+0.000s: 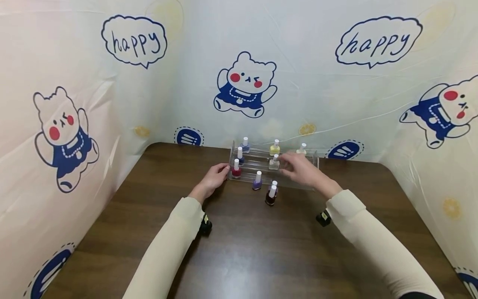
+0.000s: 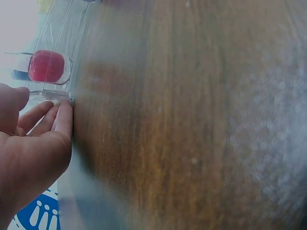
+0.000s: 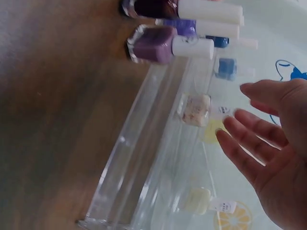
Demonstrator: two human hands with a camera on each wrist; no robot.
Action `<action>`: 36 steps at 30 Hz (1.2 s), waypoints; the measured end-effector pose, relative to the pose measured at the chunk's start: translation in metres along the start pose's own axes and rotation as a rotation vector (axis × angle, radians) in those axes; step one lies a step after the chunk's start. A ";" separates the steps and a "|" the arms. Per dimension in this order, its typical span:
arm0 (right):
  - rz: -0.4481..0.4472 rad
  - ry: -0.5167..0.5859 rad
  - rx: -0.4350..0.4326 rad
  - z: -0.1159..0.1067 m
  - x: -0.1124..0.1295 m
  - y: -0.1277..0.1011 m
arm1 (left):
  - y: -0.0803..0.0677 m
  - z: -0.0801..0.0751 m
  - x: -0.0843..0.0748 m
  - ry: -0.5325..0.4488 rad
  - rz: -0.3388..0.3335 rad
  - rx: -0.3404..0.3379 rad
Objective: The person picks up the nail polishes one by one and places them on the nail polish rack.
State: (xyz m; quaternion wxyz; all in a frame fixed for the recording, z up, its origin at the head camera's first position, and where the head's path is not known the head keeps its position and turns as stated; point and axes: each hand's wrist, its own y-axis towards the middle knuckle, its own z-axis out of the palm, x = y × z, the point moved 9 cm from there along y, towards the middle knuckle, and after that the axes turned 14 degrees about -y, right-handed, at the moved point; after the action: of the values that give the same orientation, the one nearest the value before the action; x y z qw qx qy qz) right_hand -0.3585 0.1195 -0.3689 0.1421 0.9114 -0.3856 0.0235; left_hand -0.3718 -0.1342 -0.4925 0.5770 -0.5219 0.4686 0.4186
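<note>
A clear stepped rack (image 1: 295,182) stands near the table's back edge, bearing several white-capped nail polish bottles. My left hand (image 1: 213,178) touches the rack's left end with its fingertips, beside a red bottle (image 2: 46,66). Extended and spread, the fingers of my right hand (image 3: 276,139) hold nothing. They are close to the cap of a pale glitter bottle (image 3: 195,110) on the middle step. Yellow (image 1: 274,148) and pale (image 1: 301,150) bottles sit on the back step. Dark blue (image 1: 240,158) and blue (image 1: 245,147) ones stand at the left.
In front of the rack, on the wooden table (image 1: 246,249), stand a purple bottle (image 1: 257,183), a dark red one (image 1: 270,199) and a mauve one (image 3: 153,45). The dark red bottle partly hides the mauve one in the head view. Printed cloth (image 1: 306,95) surrounds the table's back and sides.
</note>
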 end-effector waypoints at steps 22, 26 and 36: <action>-0.049 0.136 0.097 0.034 0.018 -0.019 | -0.002 0.000 -0.001 0.005 0.008 -0.009; -0.045 0.121 0.084 0.036 0.020 -0.020 | -0.001 0.000 0.000 0.001 0.009 -0.008; -0.015 0.123 0.076 0.040 0.018 -0.020 | -0.001 0.000 0.000 0.006 0.003 -0.009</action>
State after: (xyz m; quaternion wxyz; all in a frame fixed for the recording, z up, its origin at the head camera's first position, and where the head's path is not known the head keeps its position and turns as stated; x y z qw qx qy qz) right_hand -0.3339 0.1092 -0.4096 0.1312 0.9157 -0.3683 0.0928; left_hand -0.3707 -0.1340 -0.4918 0.5727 -0.5250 0.4692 0.4200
